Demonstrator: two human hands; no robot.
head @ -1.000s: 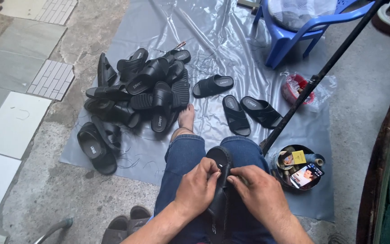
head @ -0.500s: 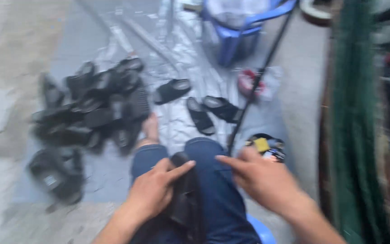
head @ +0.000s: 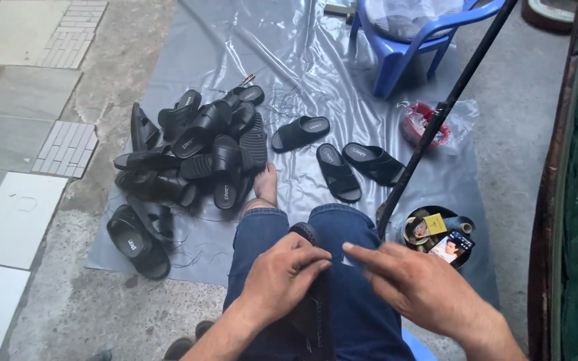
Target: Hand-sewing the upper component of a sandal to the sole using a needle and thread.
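Note:
I sit with my legs in blue jeans (head: 265, 230) stretched over a grey plastic sheet (head: 235, 47). A black slide sandal (head: 312, 294) stands on edge between my thighs. My left hand (head: 279, 277) grips its side, fingers curled over the upper. Just right of the sandal is my right hand (head: 413, 284), fingers extended toward it, with something small and pale at the fingertips that I cannot identify. My bare foot (head: 265, 184) rests on the sheet beside a pile of black sandals (head: 195, 150).
Three loose black sandals (head: 339, 157) lie ahead on the sheet. A black pole (head: 443, 110) leans across the right side. A round tin of small items (head: 439, 234) sits by my right knee. A blue plastic chair (head: 413, 43) and a red-filled bag (head: 423, 124) stand farther back.
The view swung right with blur, then back to the centre. My right hand lifted off the sandal and now hovers to its right with straight fingers; the left hand keeps its hold.

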